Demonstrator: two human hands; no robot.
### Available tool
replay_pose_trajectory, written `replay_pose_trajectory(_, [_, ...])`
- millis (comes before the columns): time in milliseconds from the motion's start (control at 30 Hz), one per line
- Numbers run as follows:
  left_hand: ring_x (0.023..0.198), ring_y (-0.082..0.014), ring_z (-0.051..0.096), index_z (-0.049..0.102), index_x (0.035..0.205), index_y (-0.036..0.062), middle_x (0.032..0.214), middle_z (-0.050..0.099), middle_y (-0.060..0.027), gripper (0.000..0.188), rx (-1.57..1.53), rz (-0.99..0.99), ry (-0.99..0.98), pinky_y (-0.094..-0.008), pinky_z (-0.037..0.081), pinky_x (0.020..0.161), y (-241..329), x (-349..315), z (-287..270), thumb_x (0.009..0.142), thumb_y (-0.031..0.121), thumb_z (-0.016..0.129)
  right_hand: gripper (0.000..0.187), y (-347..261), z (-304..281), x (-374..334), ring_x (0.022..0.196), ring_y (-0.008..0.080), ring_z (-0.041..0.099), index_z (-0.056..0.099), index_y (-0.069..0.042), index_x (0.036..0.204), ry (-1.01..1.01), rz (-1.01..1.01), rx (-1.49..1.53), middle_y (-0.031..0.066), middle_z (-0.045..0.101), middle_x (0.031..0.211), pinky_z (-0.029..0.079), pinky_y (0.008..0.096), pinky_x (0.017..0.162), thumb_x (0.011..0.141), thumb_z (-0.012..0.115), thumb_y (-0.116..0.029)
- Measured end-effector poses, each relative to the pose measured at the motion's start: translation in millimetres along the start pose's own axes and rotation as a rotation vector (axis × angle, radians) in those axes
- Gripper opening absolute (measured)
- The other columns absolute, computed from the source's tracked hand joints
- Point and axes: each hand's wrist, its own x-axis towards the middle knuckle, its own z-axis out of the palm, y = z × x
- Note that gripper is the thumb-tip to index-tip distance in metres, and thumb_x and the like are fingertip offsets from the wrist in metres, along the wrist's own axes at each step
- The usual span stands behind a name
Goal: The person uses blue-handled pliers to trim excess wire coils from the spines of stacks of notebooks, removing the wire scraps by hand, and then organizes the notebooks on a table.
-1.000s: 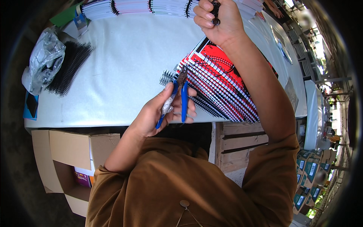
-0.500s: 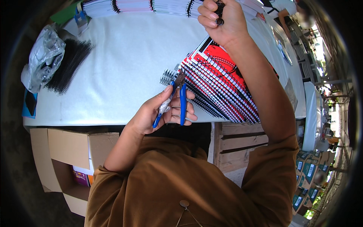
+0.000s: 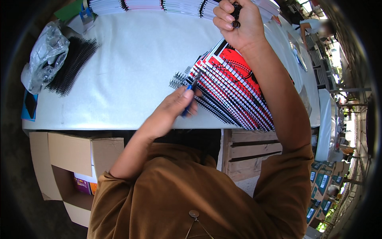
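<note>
A fanned pile of spiral-bound books with red, white and black covers lies on the table, black coils along their edges. My left hand is closed round blue-handled cutting pliers, somewhat blurred. Their dark jaws are at the upper left corner of the pile, by the coil ends; whether they touch a coil I cannot tell. Beyond the pile, my right hand is closed on black spiral binding coils, their ends showing beside the fingers. Loose coil ends stick out left of the pliers.
A bundle of black coils lies at the left of the white-covered table, beside a clear plastic bag. Bound books line the far edge. An open cardboard box and a wooden crate stand below the near edge.
The pliers' spread handles have come together in my left hand, which has turned and moved slightly right and up. My right hand has shifted slightly right, still holding the coils.
</note>
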Motion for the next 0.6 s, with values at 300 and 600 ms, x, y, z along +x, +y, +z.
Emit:
replay_pose_trajectory(300, [0.086, -0.024, 0.061, 0.052, 0.116, 0.0032, 0.086, 0.061, -0.0116, 0.056, -0.669, -0.298, -0.339, -0.036, 0.048, 0.077, 10.5, 7.9, -13.1, 0.094, 0.05, 0.031, 0.016, 0.1, -2.2, 0.5, 0.037, 0.0085, 0.035, 0.056, -0.012, 0.085, -0.012, 0.003, -0.001, -0.0035, 0.04, 0.05, 0.026, 0.0212, 0.031, 0.088, 0.053, -0.026])
replay_pose_trajectory(600, [0.085, -0.0222, 0.061, 0.051, 0.115, 0.0021, 0.091, 0.06, -0.0099, 0.049, -1.104, -0.375, -0.426, -0.0323, 0.047, 0.073, 2.7, 3.0, -10.4, 0.094, 0.045, 0.038, 0.015, 0.8, 1.6, -0.7, 0.037, 0.0084, 0.035, 0.055, -0.012, 0.084, 0.0, -0.008, -0.021, -0.0033, 0.041, 0.05, 0.025, 0.0212, 0.031, 0.088, 0.053, -0.026])
